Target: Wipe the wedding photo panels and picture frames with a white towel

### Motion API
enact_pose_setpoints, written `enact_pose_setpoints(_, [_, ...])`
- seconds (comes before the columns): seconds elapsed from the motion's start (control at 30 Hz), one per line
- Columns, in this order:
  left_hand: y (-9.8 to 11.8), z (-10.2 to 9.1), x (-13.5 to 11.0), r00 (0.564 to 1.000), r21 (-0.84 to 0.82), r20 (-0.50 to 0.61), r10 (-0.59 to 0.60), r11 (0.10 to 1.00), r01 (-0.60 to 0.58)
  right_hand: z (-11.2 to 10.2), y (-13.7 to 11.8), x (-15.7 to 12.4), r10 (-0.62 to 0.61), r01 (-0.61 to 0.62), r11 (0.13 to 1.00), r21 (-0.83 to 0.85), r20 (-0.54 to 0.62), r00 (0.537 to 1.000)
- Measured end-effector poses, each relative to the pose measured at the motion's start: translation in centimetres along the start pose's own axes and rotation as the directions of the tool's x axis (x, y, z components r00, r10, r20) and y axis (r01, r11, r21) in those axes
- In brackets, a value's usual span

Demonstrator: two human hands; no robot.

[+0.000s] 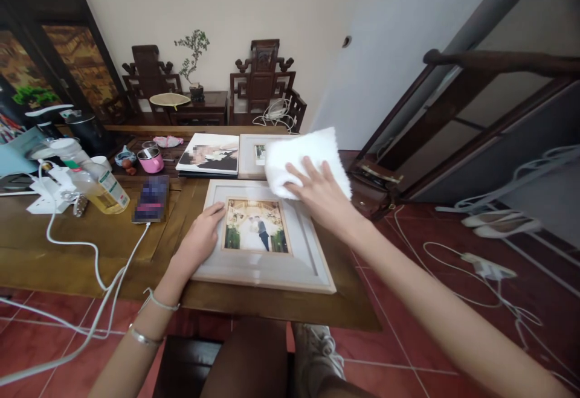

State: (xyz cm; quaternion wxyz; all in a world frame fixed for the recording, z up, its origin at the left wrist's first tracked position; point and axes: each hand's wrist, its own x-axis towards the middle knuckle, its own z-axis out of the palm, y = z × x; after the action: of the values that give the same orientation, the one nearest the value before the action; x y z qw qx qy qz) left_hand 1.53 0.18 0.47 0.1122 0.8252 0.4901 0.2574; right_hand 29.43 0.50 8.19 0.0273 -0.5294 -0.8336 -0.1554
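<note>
A pale framed photo [267, 265] lies flat on the wooden table [90, 241] in front of me. My left hand [202, 235] rests flat on the frame's left side, fingers stretched toward the picture. My right hand [319, 192] presses a white cloth [299, 156] down on the frame's upper right corner, fingers spread over it. A second, smaller framed photo [251, 155] and a photo album [209, 153] lie just beyond.
On the table's left are a phone [151, 199] on a white cable, a pink pot [150, 160], a bottle [106, 189] and a power strip [48, 195]. Carved chairs [263, 84] stand behind. Cables and slippers [501, 223] lie on the red floor at right.
</note>
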Motion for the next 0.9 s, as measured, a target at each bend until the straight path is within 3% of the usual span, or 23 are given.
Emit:
enact_pose_setpoints(0.1, [0.1,-0.1,0.1,1.000,0.035,0.017,0.005,0.999,-0.005,2.2,-1.6,0.8,-0.038,0.040,0.999,-0.007,0.119,0.992])
enact_pose_setpoints(0.17, [0.0,-0.1,0.2,0.999,0.059,0.035,0.007,0.998,-0.009,2.4,-3.1,-0.3,-0.024,0.024,1.000,0.003,0.164,0.986])
enact_pose_setpoints(0.27, [-0.2,0.1,0.2,0.999,0.071,0.039,0.010,0.997,-0.013,0.5,-5.2,-3.6,-0.048,0.035,0.998,0.061,0.226,0.973])
enact_pose_setpoints(0.4, [-0.3,0.3,0.1,0.999,0.084,0.037,0.014,0.996,-0.017,-3.1,-7.0,-8.6,-0.223,0.144,0.952,0.270,0.291,0.930])
enact_pose_setpoints(0.53, [-0.2,0.3,0.2,0.998,0.106,0.060,0.004,0.994,-0.010,-3.1,-8.0,-10.9,-0.251,0.159,0.925,0.346,0.241,0.937])
enact_pose_setpoints(0.67, [-0.4,0.2,0.3,0.996,0.113,0.084,0.026,0.993,-0.035,-0.3,-7.0,-8.5,-0.119,0.064,0.953,0.296,0.169,0.978])
enact_pose_setpoints(0.8, [-0.7,0.2,0.3,0.995,0.111,0.097,0.036,0.993,-0.047,2.3,-3.7,-2.8,0.050,-0.060,0.978,0.198,0.056,0.997])
enact_pose_setpoints(0.9, [-0.6,0.3,0.3,0.995,0.108,0.103,0.011,0.994,-0.022,3.6,-1.8,0.7,0.076,-0.081,0.985,0.154,0.043,0.996])
